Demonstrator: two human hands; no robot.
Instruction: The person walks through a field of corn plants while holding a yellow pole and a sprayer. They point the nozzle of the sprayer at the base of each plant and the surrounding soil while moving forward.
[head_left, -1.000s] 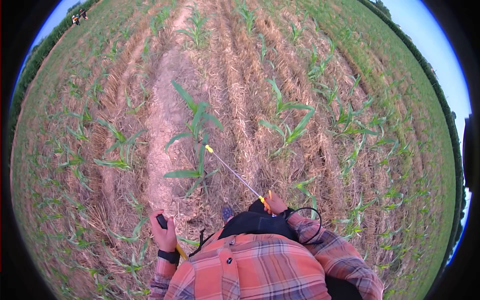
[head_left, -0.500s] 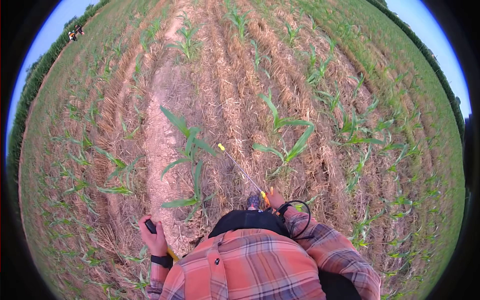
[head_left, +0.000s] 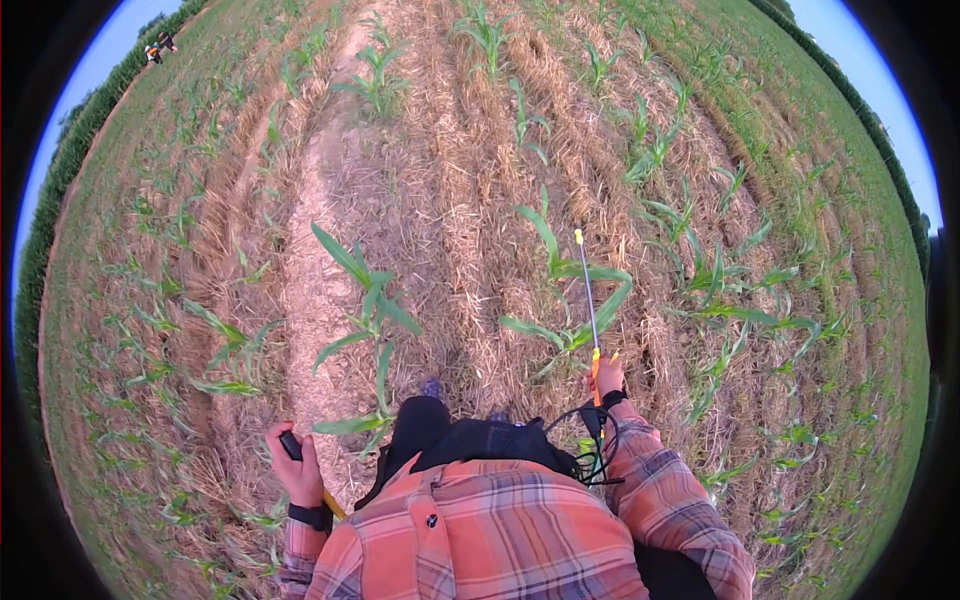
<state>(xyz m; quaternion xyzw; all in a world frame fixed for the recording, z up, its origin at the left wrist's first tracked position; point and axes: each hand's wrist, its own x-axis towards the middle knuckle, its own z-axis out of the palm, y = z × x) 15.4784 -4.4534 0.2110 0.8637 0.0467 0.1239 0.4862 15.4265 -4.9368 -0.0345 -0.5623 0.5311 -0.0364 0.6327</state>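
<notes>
My right hand (head_left: 607, 377) is closed round the orange-yellow handle of a spray wand (head_left: 589, 300). The wand's thin metal tube points forward, its yellow nozzle (head_left: 578, 237) held above or beside the leaves of a young corn plant (head_left: 570, 335). A black hose (head_left: 592, 420) loops near my right wrist. My left hand (head_left: 295, 465) wraps round the black grip (head_left: 291, 446) of a lever at my left side. A yellow part of that lever (head_left: 334, 505) shows below the wrist. To the front left stands another corn plant (head_left: 370, 295).
Rows of young corn (head_left: 375, 75) run ahead through dry straw stubble (head_left: 465, 250). A bare soil strip (head_left: 315, 240) lies left of centre. My shoe (head_left: 431, 387) shows below. Far off at upper left are people (head_left: 158, 48) near a green field edge.
My right hand has moved to the right, and the wand has swung from pointing forward-left to nearly straight ahead, by the right-hand corn plant. My left hand has shifted slightly left and stays on the grip.
</notes>
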